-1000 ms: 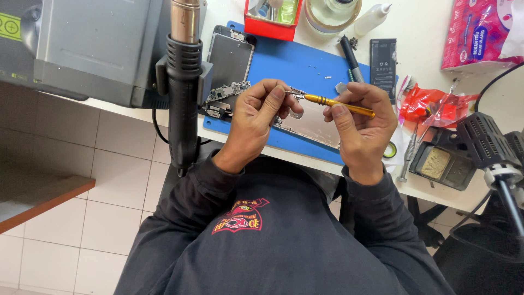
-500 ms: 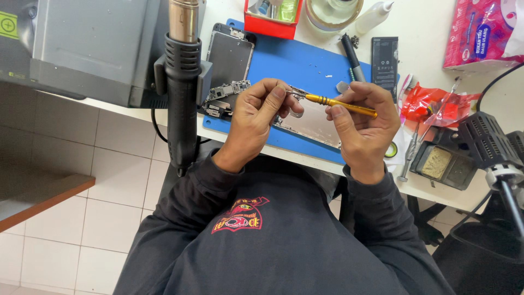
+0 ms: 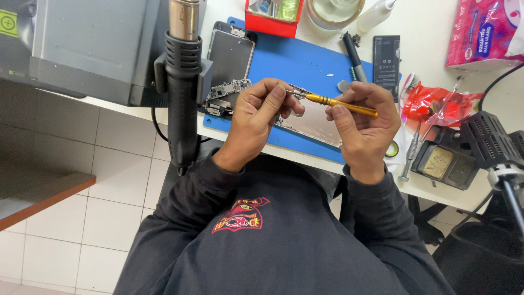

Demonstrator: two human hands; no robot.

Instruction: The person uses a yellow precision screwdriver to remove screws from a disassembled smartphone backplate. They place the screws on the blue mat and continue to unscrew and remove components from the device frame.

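two hands busy: right hand (image 3: 364, 123) grips the screwdriver (image 3: 341, 104), left hand (image 3: 261, 112) pinches its tip; a slip could gouge the phone frame (image 3: 314, 121).

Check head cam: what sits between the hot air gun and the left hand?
A small bare circuit board lies on the blue mat between the hot air gun and the left hand, in the head view.
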